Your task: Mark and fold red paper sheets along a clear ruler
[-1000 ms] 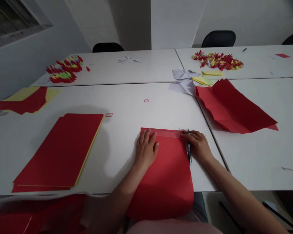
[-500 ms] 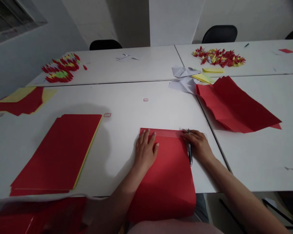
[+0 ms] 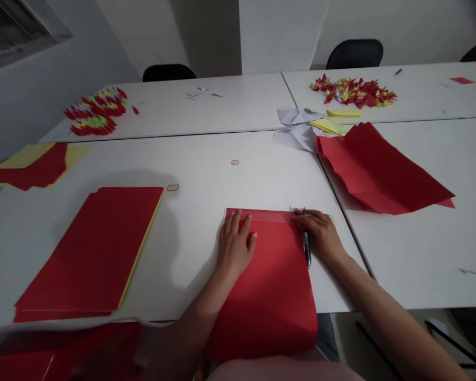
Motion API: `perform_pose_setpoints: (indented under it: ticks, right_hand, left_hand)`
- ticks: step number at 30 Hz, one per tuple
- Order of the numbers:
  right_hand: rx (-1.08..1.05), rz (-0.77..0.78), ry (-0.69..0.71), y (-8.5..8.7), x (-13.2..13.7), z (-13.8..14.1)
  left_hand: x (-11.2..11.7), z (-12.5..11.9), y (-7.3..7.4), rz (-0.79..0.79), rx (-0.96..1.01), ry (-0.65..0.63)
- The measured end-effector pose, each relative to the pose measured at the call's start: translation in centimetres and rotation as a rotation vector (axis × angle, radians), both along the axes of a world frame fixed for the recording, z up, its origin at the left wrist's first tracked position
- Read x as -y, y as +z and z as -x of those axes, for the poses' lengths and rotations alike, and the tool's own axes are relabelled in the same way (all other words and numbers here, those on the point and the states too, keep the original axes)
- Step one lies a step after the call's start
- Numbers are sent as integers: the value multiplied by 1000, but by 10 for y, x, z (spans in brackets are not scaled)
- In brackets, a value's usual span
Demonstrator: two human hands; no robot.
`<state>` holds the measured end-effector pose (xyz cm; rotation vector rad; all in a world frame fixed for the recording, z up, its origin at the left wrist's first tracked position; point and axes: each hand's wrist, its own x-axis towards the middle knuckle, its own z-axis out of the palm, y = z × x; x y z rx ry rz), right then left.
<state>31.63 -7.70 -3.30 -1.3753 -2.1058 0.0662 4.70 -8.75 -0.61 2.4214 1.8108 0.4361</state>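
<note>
Ruler (image 3: 272, 216) placement appears complete across the far end of the red sheet (image 3: 273, 286) on the desk (image 3: 198, 159); no drawn line is discernible. Left hand (image 3: 235, 248): fingers slightly spread, resting flat. Right hand (image 3: 319, 233): fingers pinching the pen (image 3: 307, 251).

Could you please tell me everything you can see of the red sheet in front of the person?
The red sheet looks like smooth paper, roughly rectangular. Its far part lies flat on the white table; its near end extends past the table's edge, curving. A clear ruler-like strip lies across its far end. The left grip rests on its far left; the right grip, holding a pen, is at its far right corner.
</note>
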Motion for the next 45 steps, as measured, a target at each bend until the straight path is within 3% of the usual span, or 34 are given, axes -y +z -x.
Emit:
perform_pose_setpoints:
  ticks: [45]
  right_hand:
    - [1,32,-49,2,1,3]
  left_hand:
    - [-1,1,1,-4,56,-13]
